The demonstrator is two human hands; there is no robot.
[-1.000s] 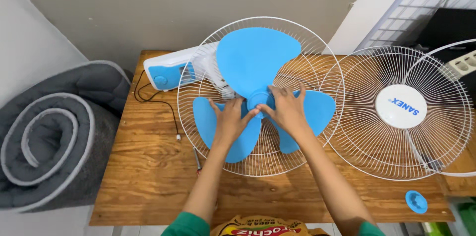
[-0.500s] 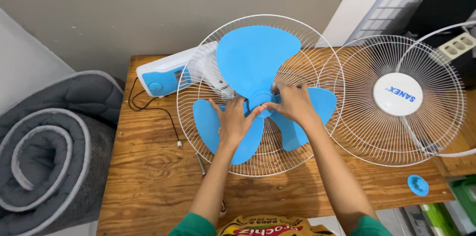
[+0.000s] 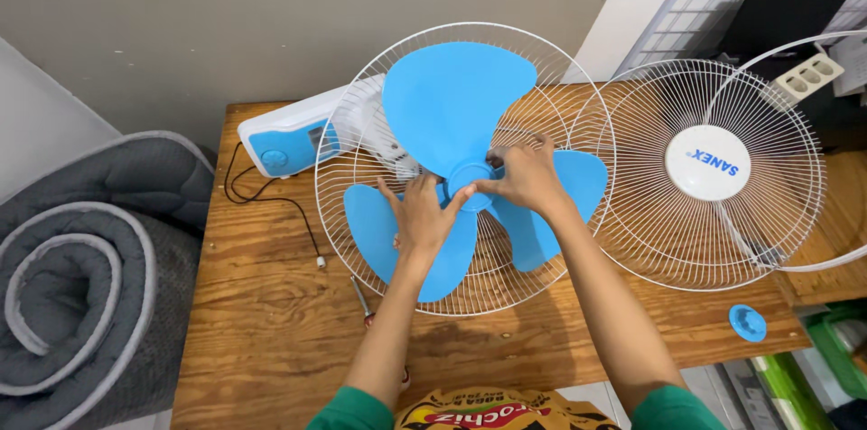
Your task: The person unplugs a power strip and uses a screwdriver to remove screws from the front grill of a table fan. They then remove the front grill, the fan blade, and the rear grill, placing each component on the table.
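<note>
A blue three-bladed fan blade (image 3: 459,105) sits inside the white wire rear guard (image 3: 343,136) of a fan lying on a wooden table (image 3: 262,322). My left hand (image 3: 422,213) rests flat on the lower-left blade, its thumb against the blue hub (image 3: 470,179). My right hand (image 3: 526,175) curls around the hub's right side, fingers closed on it. The fan's white and blue base (image 3: 284,139) lies behind the guard at the left.
A detached white wire front guard (image 3: 632,213) with a round white centre cap lies to the right. A small blue round cap (image 3: 747,322) sits near the table's right front edge. A black cord (image 3: 271,202) trails left. A rolled grey mattress (image 3: 77,267) stands at the left.
My right hand has gone from lying flat on the blade to curling tightly around the hub. My left hand has barely moved. The camera has drifted, so everything sits slightly left and higher.
</note>
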